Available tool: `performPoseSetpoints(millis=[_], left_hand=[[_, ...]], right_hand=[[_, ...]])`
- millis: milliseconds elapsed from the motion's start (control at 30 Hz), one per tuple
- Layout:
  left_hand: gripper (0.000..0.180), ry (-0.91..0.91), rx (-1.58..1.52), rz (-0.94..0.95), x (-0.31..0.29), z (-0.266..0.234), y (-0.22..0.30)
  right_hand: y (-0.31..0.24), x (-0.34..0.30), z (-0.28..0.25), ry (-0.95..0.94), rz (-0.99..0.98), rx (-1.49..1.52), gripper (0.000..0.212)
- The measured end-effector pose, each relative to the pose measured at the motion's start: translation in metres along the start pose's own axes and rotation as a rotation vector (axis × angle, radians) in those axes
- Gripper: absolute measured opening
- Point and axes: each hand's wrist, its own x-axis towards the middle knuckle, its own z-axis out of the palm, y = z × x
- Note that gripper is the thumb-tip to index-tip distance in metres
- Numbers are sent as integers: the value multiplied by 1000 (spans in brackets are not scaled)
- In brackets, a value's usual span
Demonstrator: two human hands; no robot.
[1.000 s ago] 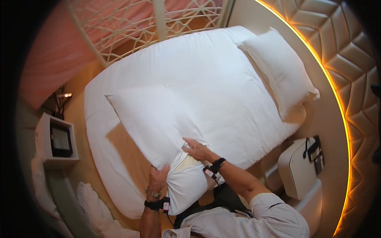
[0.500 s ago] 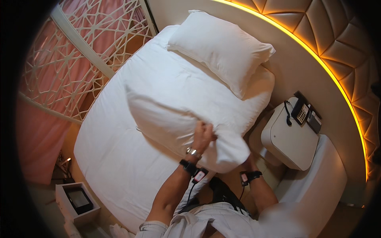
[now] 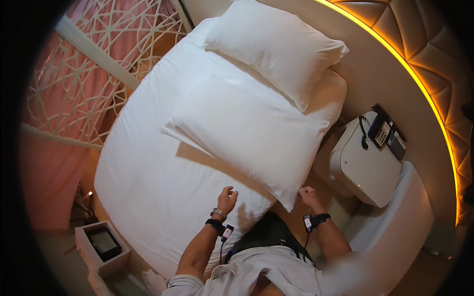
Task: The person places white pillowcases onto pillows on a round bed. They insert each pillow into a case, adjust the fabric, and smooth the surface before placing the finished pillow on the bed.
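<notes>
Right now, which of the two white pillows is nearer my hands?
The near pillow, across the middle of the bed, with one corner close to your right hand. The other pillow lies farther off, toward the padded wall.

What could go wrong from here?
1. The near pillow has a corner that appears to overhang the bed. It could slip: the left hand is empty, and whether the right hand touches it is unclear.
2. The cable hanging from the right wrist strap might snag on that corner.
</notes>
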Motion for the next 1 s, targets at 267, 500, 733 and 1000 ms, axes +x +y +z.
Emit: performPoseSetpoints(millis=[267, 500, 733, 1000], left_hand=[[58, 315, 183, 339, 5, -29, -18], [72, 375, 562, 658, 62, -38, 125], [94, 260, 754, 203, 159, -25, 124], [101, 595, 64, -127, 172, -13, 40]], right_hand=[[-134, -19, 5, 338, -706, -551, 51], [-234, 35, 54, 369, -1007, -665, 71], [-166, 148, 18, 396, -863, -692, 80], [-124, 167, -50, 443, -468, -294, 99]])
